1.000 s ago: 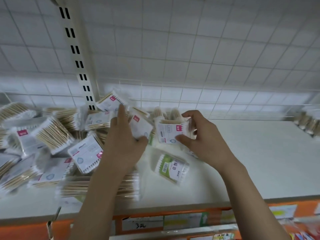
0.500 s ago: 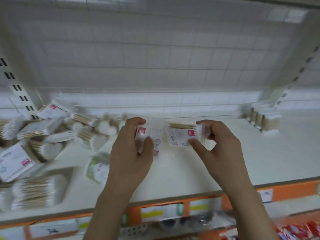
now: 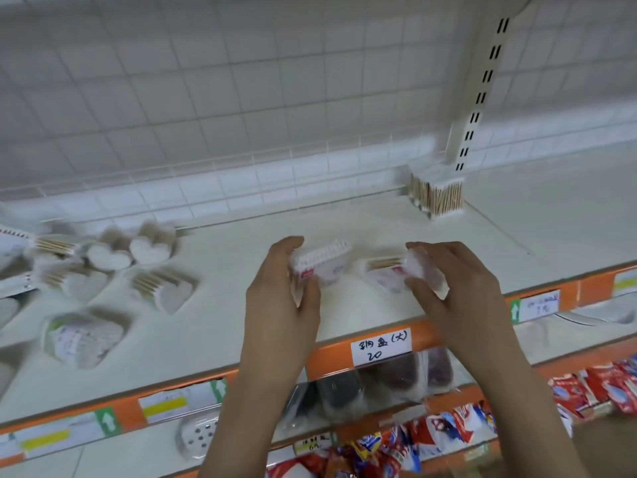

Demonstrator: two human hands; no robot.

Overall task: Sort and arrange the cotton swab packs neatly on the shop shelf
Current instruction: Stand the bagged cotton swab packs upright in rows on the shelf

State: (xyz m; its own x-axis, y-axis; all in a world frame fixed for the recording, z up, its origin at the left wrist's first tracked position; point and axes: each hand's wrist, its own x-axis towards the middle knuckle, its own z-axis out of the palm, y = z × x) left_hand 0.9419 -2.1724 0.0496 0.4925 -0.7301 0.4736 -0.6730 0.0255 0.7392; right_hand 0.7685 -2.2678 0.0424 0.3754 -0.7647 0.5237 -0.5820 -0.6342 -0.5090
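Progress on sorting appears early. Left hand (image 3: 281, 298) grasps one cotton swab pack (image 3: 322, 265), thumb and fingers curled round it, held just above the shelf (image 3: 362, 305). Right hand (image 3: 458, 288) grasps a second pack (image 3: 396, 274), level with the first and just right of it, the two apart. Beyond and right of the right hand, a short upright row of packs (image 3: 437, 196) stands against the upright post (image 3: 479, 84); that alone looks arranged. Well left of the left hand, loose packs (image 3: 155, 270) lie scattered flat at mixed angles, blurred. Judgement: both held packs are not yet placed, and most of the stock remains unsorted.
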